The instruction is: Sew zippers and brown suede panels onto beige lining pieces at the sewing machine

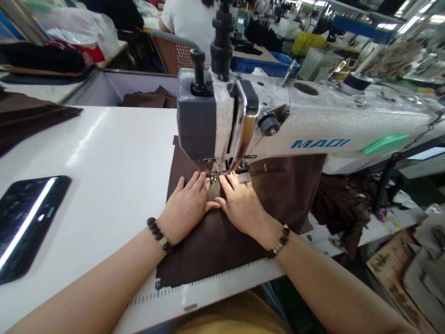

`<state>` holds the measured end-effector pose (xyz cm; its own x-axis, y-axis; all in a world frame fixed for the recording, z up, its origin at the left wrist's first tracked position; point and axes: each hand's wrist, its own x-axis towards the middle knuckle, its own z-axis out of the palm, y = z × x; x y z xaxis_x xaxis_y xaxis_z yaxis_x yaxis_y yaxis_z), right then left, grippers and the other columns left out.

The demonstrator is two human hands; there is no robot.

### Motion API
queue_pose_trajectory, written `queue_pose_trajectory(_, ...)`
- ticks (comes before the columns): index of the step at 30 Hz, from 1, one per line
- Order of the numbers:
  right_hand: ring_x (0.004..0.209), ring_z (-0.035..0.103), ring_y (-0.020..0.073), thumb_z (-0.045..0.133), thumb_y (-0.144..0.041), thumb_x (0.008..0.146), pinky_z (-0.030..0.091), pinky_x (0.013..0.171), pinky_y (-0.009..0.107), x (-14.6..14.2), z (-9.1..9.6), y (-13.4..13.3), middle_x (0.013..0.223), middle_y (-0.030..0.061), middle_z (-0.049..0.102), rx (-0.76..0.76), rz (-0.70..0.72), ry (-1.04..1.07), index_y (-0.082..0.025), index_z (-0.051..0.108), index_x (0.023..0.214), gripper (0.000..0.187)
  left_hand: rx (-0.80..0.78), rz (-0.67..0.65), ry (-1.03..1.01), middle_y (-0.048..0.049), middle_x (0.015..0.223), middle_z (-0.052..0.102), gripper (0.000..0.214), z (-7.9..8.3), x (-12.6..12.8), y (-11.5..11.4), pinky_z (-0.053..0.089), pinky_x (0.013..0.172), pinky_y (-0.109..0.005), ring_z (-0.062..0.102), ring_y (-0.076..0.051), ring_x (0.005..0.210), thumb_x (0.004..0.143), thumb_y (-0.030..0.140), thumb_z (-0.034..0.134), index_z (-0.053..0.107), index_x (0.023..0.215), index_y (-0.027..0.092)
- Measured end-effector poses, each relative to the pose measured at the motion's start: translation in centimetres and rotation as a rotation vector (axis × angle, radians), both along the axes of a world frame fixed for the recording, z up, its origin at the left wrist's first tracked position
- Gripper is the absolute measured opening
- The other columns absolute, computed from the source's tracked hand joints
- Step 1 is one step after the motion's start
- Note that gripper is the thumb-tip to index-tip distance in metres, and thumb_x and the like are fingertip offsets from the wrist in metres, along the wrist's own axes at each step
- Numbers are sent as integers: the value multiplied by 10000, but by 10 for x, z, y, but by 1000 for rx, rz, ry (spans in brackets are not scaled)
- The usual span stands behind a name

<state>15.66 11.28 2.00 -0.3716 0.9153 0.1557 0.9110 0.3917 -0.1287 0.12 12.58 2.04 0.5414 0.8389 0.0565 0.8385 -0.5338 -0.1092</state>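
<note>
A large dark brown fabric panel (208, 250) lies flat under the head of a sewing machine (236, 116). My left hand (187, 204) rests on it with fingers stretched out, just left of the presser foot (214, 177). On the other side, my right hand (243, 202) presses the panel with its fingers extended, the fingertips close to the foot. Both thumbs nearly meet in front of the needle area. A zipper (266, 169) with a metal pull shows on the panel to the right, partly under the machine arm.
A black phone (31, 222) lies on the white table (114, 185) at left. Stacked brown pieces (31, 118) are at the far left. More brown pieces with zippers (340, 204) hang at right. A person in white (189, 25) sits beyond the machine.
</note>
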Motion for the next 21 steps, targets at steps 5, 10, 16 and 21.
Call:
queue_pose_trajectory(5, 1273, 277, 307, 463, -353, 884, 262, 1000, 544, -1, 0, 4, 1295, 187, 435, -39, -6, 41, -98, 423, 1261, 458, -2, -6, -15, -202, 1342, 389, 543, -1, 0, 4, 357, 983, -508, 336, -326, 1262, 866, 396, 489, 435, 1252, 17)
queue_pose_trajectory(10, 1271, 306, 282, 462, -278, 884, 309, 1019, 458, 5, 33, -22, 1343, 205, 371, -242, 33, 96, -35, 380, 1292, 482, 5, -60, -79, -202, 1348, 377, 588, -9, -11, -15, 345, 986, -519, 331, -334, 1262, 836, 438, 515, 435, 1263, 43)
queue_pose_trajectory(16, 1209, 417, 208, 446, -266, 882, 334, 1033, 371, 66, 72, -52, 1307, 97, 458, -327, 133, 88, -146, 455, 1271, 407, -119, -314, -157, -121, 1377, 353, 606, -12, -96, -68, 279, 1035, -509, 345, -284, 1265, 858, 541, 388, 351, 1335, 169)
queue_pose_trajectory(21, 1243, 340, 313, 678, -329, 714, 312, 1009, 463, 107, 57, -33, 1368, 154, 356, -317, -97, -182, -112, 390, 1305, 693, -289, -349, -168, -47, 1412, 299, 598, 5, -165, -77, 233, 1058, -476, 327, -251, 1278, 854, 457, 488, 227, 1370, 305)
